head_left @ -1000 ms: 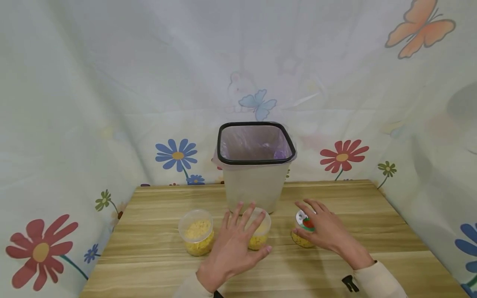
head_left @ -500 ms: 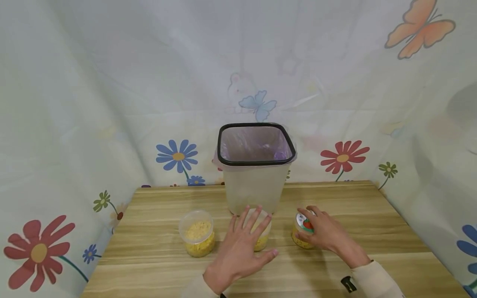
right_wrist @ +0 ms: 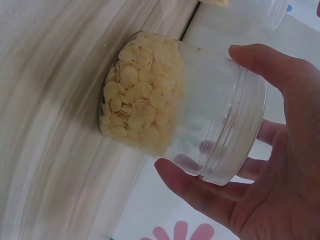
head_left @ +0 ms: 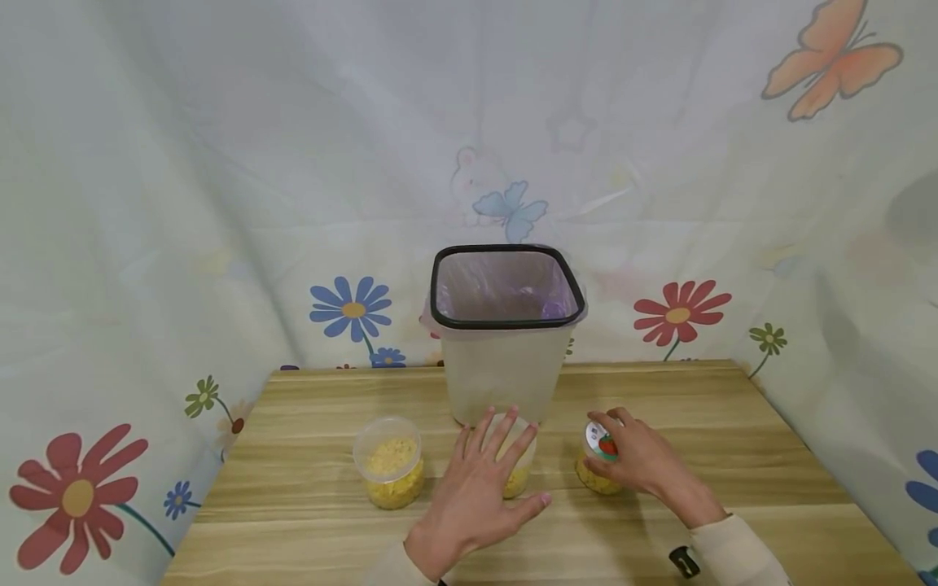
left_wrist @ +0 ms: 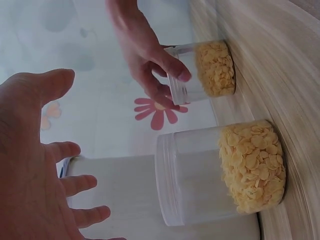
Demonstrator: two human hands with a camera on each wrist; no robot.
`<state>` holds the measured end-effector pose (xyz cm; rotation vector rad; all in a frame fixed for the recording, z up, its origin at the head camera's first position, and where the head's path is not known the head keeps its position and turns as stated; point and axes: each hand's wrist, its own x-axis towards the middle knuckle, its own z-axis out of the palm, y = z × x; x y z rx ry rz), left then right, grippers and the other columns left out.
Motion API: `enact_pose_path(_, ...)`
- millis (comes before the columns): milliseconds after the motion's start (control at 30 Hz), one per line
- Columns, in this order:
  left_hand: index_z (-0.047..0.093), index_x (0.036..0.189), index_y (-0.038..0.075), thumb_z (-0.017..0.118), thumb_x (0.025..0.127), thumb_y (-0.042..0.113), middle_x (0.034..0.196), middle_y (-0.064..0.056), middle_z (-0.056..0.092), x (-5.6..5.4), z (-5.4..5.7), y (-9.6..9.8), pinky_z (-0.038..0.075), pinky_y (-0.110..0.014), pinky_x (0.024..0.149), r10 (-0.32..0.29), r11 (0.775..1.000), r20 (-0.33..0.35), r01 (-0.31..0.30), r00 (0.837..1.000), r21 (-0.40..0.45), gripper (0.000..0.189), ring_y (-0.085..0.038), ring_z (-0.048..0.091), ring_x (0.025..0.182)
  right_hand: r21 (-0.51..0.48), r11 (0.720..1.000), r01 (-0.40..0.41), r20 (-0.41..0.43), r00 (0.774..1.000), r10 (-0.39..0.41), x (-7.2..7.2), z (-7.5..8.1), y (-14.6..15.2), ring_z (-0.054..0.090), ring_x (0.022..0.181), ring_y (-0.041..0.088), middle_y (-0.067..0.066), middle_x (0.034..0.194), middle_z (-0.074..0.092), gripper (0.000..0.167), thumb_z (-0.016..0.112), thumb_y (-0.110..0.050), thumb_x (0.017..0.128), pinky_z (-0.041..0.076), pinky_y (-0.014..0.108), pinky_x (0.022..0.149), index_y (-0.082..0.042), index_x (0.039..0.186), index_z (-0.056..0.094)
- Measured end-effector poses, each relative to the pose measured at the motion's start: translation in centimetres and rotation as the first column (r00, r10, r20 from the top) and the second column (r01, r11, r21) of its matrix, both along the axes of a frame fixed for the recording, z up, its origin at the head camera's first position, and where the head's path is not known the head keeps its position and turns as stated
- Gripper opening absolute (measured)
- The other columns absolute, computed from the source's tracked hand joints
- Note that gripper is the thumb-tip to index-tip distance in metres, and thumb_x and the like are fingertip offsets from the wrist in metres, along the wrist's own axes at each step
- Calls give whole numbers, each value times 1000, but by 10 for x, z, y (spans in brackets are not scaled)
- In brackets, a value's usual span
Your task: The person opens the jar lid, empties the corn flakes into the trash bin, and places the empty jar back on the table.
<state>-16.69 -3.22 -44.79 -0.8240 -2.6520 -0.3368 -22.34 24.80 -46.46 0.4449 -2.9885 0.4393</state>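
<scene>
Three clear plastic jars partly filled with yellow flakes stand upright on the table. My right hand [head_left: 648, 464] holds the right jar [head_left: 597, 480] near its lid, thumb on one side and fingers on the other. A tomato picture shows on that lid in the head view. The right wrist view shows the jar's flakes [right_wrist: 137, 95] and its base on the wood. My left hand [head_left: 472, 500] is spread, fingers apart, over the middle jar [head_left: 519, 480], partly hiding it. In the left wrist view a gap separates that hand from the middle jar [left_wrist: 200, 170]. The left jar [head_left: 392, 468] stands untouched.
A pale bin [head_left: 498, 370] with a black rim and a thin plastic liner stands behind the middle jar. The wooden table [head_left: 315, 407] ends at a flower-printed curtain [head_left: 183, 285] at the back and sides.
My right hand has come down onto the right jar, its fingers now around the lid area. The left hand has shifted slightly right, still spread. The jars have stayed in place.
</scene>
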Motion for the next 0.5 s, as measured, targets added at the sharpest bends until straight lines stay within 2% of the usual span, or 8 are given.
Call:
enact_pose_path(133,20,156,38,44,91,70,164,0,24,0,1,0,32,-59,113,4,1000,20,-4,1000,4,77,-32,25,150,-16,1000,-7,-20,1000,7,-1,0,1,62,89,28,20,128,55,72,80,-43,76,53,41,68,-10,136,56)
enact_pose_path(267,18,156,39,43,90,72,164,0,24,0,2,0,32,-59,113,8,1000,32,-9,999,19,78,-32,26,149,-24,1000,3,-44,999,-4,-1,2,3,62,90,29,22,128,55,72,81,-42,75,54,42,69,-11,135,56)
enact_pose_path(500,21,156,37,43,90,72,164,4,21,-2,6,-3,34,-58,112,12,998,27,-14,1000,69,78,-31,26,149,-47,999,-7,-122,993,1,4,18,0,63,95,34,24,129,55,70,81,-40,75,54,44,69,-11,134,57)
